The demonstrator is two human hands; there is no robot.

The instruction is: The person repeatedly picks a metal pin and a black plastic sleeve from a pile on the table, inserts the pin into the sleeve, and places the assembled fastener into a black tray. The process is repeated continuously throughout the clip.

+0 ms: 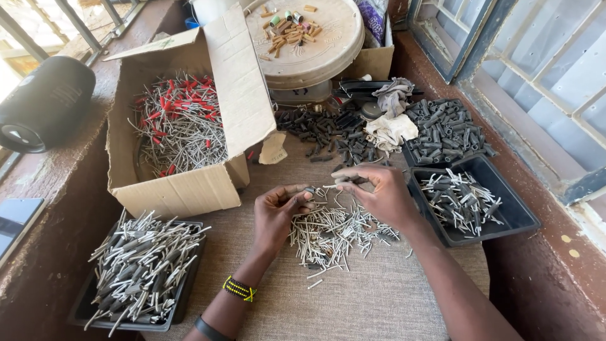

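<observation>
My left hand [278, 211] and my right hand [379, 192] meet over a loose heap of thin silver metal pins [334, 235] on a grey cloth-covered table [372, 297]. The left fingertips pinch a small dark sleeve [310, 190] with a pin at its tip. The right fingers are curled around a dark sleeve piece [353, 179]. A pile of dark rubber sleeves [328, 136] lies just beyond the hands.
An open cardboard box [183, 189] holds grey wires with red ends. Black trays stand at the front left [136, 271], right [511, 215] and far right [445, 129]. A round beige lid [328, 53] carries small parts. A black cylinder speaker [44, 101] rests on the left ledge.
</observation>
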